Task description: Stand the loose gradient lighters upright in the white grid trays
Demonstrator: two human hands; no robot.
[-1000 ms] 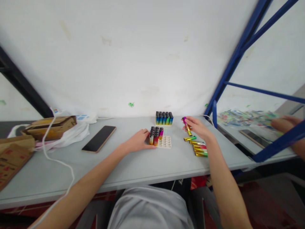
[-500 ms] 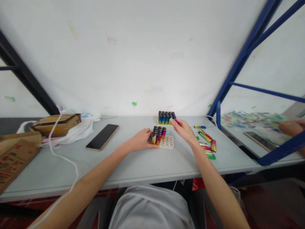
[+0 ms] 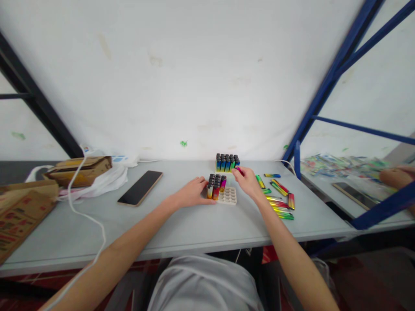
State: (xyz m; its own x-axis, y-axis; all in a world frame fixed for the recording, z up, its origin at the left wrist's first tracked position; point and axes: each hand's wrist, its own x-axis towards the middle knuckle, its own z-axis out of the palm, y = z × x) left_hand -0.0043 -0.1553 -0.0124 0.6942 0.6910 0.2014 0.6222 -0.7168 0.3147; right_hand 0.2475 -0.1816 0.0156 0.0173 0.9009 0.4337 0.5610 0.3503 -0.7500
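Note:
A white tray with round holes (image 3: 228, 196) lies in front of me, its left part filled with upright lighters (image 3: 216, 190) with black tops. My left hand (image 3: 193, 192) curves around the tray's left end, thumb along the front edge and fingers behind, steadying it. Just above the tray's right back side, my right hand (image 3: 246, 179) pinches a purple lighter (image 3: 239, 169), partly hidden by the fingers. Several loose lighters (image 3: 280, 203) in yellow, green, red and blue lie on the table right of that hand. Behind stands a second block of upright blue and green lighters (image 3: 227, 163).
On the left a phone (image 3: 140, 188) lies flat, beside cardboard boxes (image 3: 27, 216), a white plastic bag (image 3: 106, 183) and a white cable (image 3: 87, 218). Blue metal framing (image 3: 311, 112) rises at right. Beyond it are another person's hand (image 3: 398, 177) and another phone (image 3: 350, 194).
My right hand has shifted slightly left and nearer the tray with the purple lighter, uncovering more of the loose lighters. My left hand stays at the tray.

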